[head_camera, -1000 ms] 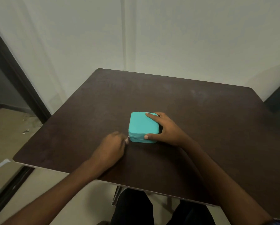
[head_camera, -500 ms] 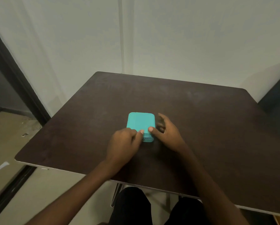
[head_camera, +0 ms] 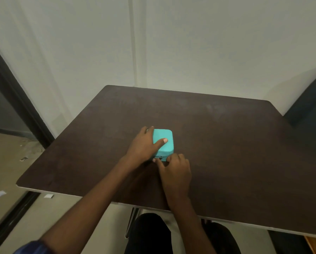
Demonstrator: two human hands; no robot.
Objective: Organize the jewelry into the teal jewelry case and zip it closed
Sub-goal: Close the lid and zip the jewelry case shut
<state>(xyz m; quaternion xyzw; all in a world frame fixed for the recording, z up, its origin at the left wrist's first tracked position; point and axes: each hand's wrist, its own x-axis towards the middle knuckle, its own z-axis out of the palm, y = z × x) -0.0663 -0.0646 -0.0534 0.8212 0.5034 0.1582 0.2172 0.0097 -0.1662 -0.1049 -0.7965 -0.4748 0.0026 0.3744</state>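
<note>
The teal jewelry case (head_camera: 166,150) lies closed on the dark brown table (head_camera: 227,143), near its middle. No jewelry is in view. My left hand (head_camera: 141,149) holds the case from its left side, with the thumb stretched across the lid and the fingers round the far left corner. My right hand (head_camera: 175,171) is at the case's near edge. Its thumb and curled fingertips pinch the small dark zipper pull (head_camera: 160,158).
A pale wall stands behind the table. A dark chair (head_camera: 311,110) sits at the table's right corner and a dark door frame (head_camera: 15,99) runs down the left. Paper scraps lie on the floor at left. My legs are under the near table edge.
My left hand left the front zipper and moved to the case's left side, thumb on the lid. My right hand came off the right side and down to the zipper pull.
</note>
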